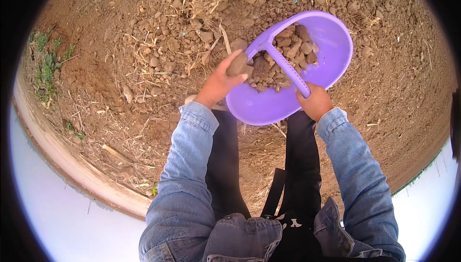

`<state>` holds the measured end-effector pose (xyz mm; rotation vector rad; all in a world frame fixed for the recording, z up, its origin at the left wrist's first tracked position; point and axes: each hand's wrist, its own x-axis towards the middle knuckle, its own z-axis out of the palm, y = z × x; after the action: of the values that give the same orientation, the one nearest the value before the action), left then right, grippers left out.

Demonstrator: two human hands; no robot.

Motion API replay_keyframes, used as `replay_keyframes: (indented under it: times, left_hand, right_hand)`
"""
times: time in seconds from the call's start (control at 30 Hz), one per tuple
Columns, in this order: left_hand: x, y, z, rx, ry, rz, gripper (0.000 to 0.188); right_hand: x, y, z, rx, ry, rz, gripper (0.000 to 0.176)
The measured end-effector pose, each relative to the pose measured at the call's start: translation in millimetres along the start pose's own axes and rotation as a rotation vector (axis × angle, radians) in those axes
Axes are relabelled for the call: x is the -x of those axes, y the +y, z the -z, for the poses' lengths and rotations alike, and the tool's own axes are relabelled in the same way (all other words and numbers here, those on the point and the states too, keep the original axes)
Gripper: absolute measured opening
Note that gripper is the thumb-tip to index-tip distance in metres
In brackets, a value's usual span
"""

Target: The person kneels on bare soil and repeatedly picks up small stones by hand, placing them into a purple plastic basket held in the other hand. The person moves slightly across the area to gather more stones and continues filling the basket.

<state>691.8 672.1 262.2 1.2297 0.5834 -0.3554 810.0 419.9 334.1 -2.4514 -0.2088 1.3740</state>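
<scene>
My right hand [314, 101] grips the near end of the handle of a purple plastic basket [331, 42]. The basket is oval, with one handle bar across its opening, and it hangs tilted in front of my legs. Many brown stones [295, 48] and smaller clods are heaped inside, mostly towards the far and left side. At the left rim, my left hand [219, 80] holds a flat brown stone [237, 64] between thumb and fingers. That stone overlaps the basket's edge in view; whether it touches the rim, I cannot tell.
Dry soil with clods, stones and straw [151, 60] spreads around me. Green weeds [47, 64] grow at the far left. A pale dry stalk [117, 153] lies left of my legs. A pale shoe [191, 99] shows partly behind my left wrist.
</scene>
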Motion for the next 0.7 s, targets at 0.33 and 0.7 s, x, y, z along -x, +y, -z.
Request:
replay_keyframes:
  times: [0.33,0.7]
  left_hand:
    - [-36,-19,165,-1.393,0.53,-0.045,0.038]
    - [-47,-26,161,-1.509,0.493,0.072,0.047]
  right_hand:
    - [1,1,-5,-0.029,0.036,-0.044,0.025]
    - [1,2,-10,-0.04,0.069,-0.049,0.024]
